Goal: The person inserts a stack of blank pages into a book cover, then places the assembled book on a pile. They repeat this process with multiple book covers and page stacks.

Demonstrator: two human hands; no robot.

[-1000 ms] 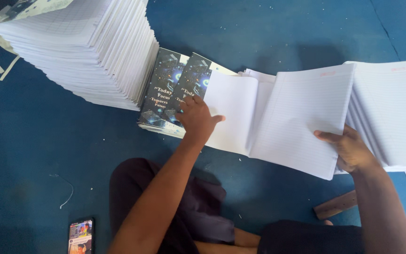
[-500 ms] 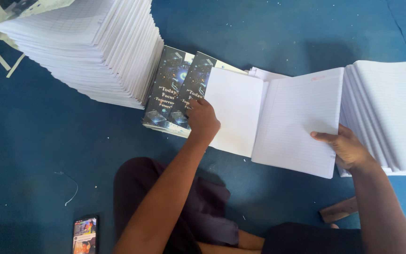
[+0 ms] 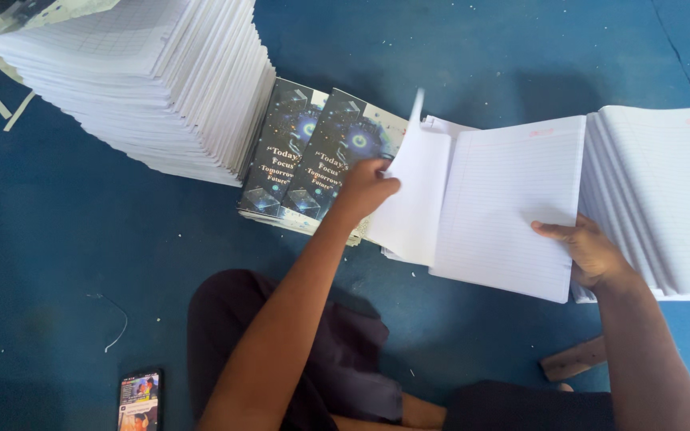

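My left hand point(image 3: 365, 188) pinches a white sheet point(image 3: 410, 199) and lifts it upright at the left edge of an opened bundle of lined pages point(image 3: 513, 203). My right hand point(image 3: 588, 251) presses on the lower right corner of that lined bundle, fingers flat on the paper. Left of the lifted sheet lies a small pile of dark star-patterned book covers point(image 3: 313, 156), partly under my left hand.
A tall slanted stack of white ruled paper point(image 3: 145, 80) fills the upper left. Another fanned stack of lined pages point(image 3: 664, 199) lies at the right. A phone point(image 3: 139, 399) with a lit screen rests on the blue floor point(image 3: 57, 239) near my knee. A wooden piece point(image 3: 575, 359) sits lower right.
My left hand has raised the white sheet from flat to standing on edge. My right hand stays on the lined bundle.
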